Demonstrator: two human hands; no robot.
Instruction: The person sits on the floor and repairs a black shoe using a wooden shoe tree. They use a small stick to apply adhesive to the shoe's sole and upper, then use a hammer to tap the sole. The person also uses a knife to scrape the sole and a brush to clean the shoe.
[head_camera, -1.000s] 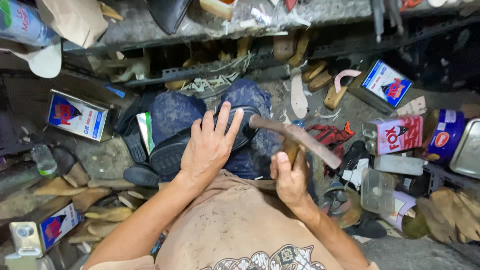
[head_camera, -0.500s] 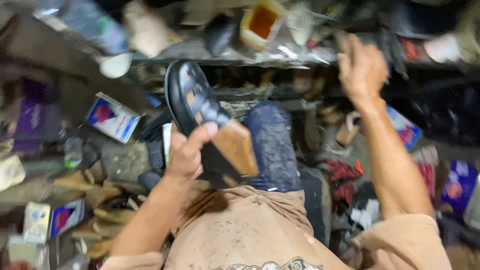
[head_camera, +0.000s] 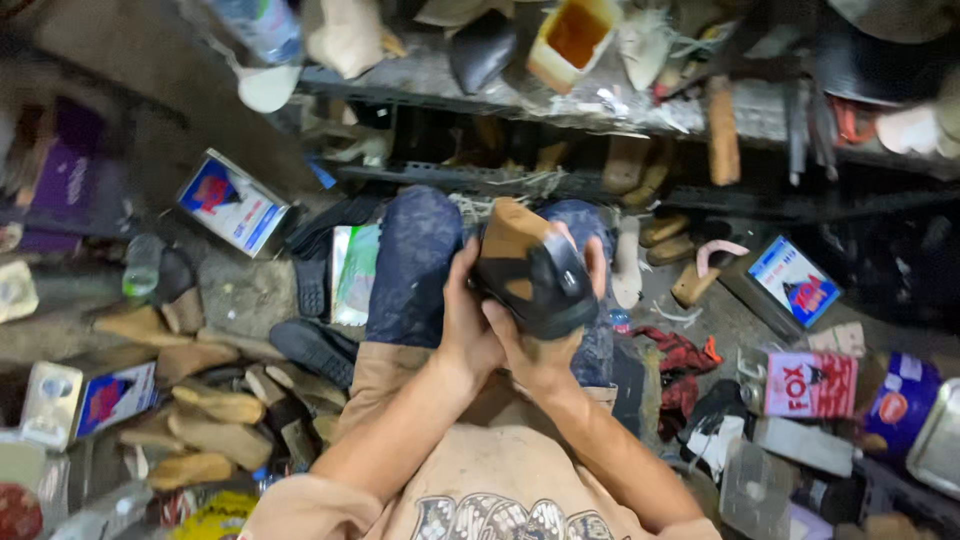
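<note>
Head view: a person grips a black shoe (head_camera: 535, 280) over blue-jeaned knees.
Left hand (head_camera: 468, 325): fingers wrapped on the shoe's left side.
Right hand (head_camera: 545, 350): fingers curled around its near end.
Surroundings: wooden shoe lasts (head_camera: 215, 405) lower left, tins (head_camera: 810, 383) right.

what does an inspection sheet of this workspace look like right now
surface: rough concrete floor, mostly covered; the person's lap in blue jeans serves as the work spot
job's things: black shoe with a tan sole part, held above the lap
clutter: tan sole pieces lower left, blue and white tin on the floor, black sole by the knee, red rag, cans at right
grip: left hand and right hand both clasp the shoe from below
cables: nothing seen
surroundings: metal shelf above with an orange-filled open tin, tools and scraps
</note>
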